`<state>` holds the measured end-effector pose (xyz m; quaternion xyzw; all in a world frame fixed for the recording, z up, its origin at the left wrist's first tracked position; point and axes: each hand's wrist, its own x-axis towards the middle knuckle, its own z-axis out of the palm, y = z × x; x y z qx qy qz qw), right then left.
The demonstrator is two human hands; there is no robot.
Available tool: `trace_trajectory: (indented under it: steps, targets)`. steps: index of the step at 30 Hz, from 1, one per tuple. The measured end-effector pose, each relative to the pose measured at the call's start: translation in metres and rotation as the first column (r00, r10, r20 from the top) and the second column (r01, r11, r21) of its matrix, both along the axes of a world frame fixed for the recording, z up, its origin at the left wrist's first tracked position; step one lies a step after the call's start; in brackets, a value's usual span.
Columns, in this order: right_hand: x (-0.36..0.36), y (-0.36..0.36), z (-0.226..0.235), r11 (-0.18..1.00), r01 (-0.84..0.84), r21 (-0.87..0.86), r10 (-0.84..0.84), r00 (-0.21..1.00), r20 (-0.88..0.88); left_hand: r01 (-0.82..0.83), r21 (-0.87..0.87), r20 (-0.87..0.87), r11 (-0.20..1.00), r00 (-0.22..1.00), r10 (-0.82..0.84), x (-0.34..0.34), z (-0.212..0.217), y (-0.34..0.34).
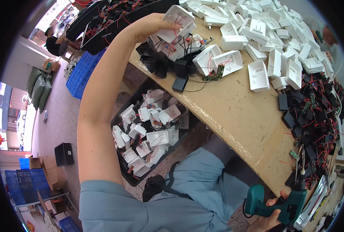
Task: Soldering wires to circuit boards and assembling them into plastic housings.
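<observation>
My left hand [153, 27] reaches to the table's far left, its thumb and fingers closed on a white plastic housing [180, 16] with thin red wires inside. Just below that hand lie black boxes [181, 68] with dark wires. Beside them are two open white half-shells [228, 63] with red wires and a small green circuit board [220, 72]. At the lower right my right hand [270, 221] is wrapped round a green power screwdriver [257, 201], whose bit points away from me, alongside the wired black parts.
White shells [257, 29] are heaped across the table's far side. Black boxes with red wires [311, 116] pile up on the right. Below the table [234, 112] edge, a black crate [135, 181] holds wired white housings. A blue crate [79, 77] stands left; a seated person [56, 42] is beyond.
</observation>
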<state>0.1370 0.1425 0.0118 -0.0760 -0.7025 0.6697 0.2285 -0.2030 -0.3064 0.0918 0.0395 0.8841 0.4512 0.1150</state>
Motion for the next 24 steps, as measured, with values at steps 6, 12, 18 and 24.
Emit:
trace_trajectory:
  steps: [6,12,18,24]
  targets:
    - [0.005,0.007,-0.003,0.999,-0.010,0.044,0.011,1.000,-0.025,-0.088,0.516,-0.279,0.852,0.923,0.264,0.033,-0.024,-0.023]
    - [0.003,0.002,-0.003,0.999,-0.030,0.037,0.033,0.997,-0.073,-0.017,0.694,-0.339,0.720,0.874,0.348,0.043,-0.056,-0.036]
    - [0.007,0.005,-0.001,0.998,-0.024,0.055,0.029,0.996,-0.086,0.150,0.944,-0.296,0.293,0.776,0.557,0.065,-0.052,-0.054]
    - [0.006,0.003,-0.003,0.998,-0.056,0.030,0.058,0.995,-0.080,0.050,0.996,-0.090,0.075,0.643,0.761,0.120,-0.021,-0.075]
